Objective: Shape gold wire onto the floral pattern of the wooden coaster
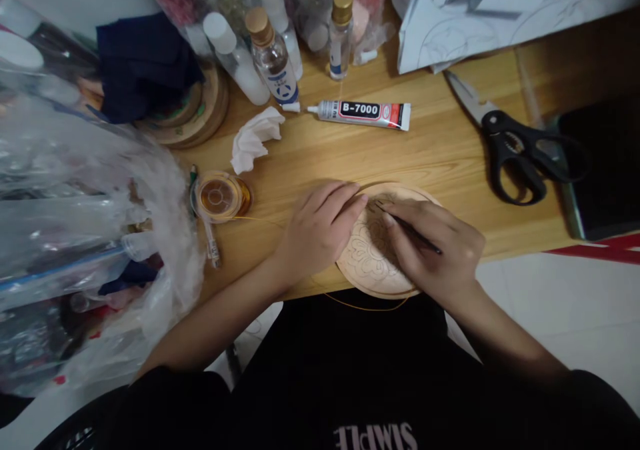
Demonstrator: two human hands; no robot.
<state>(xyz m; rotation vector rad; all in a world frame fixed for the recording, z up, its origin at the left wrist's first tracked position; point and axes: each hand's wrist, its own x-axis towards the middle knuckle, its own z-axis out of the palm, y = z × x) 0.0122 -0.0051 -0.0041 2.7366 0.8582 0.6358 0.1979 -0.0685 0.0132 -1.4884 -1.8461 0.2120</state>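
A round wooden hoop or disc (373,267) with a dark line pattern of petals lies at the table's front edge, its near rim reaching past the edge. My right hand (440,247) is closed round a thin dark pen-like tool (420,238), whose tip meets the upper part of the pattern. On the disc's left rim rests my left hand (323,227), palm down with its fingers stretched out. A thin golden thread (367,309) hangs below the disc, and another stretch runs from a spool (220,197) towards my left hand.
A glue tube (365,113) and crumpled white tissue (256,140) lie beyond my hands. Black-handled scissors (515,147) and a dark tablet-like device (600,170) are at the right. Bottles (273,60), drawn paper sheets (465,30) and plastic bags (100,237) edge the table.
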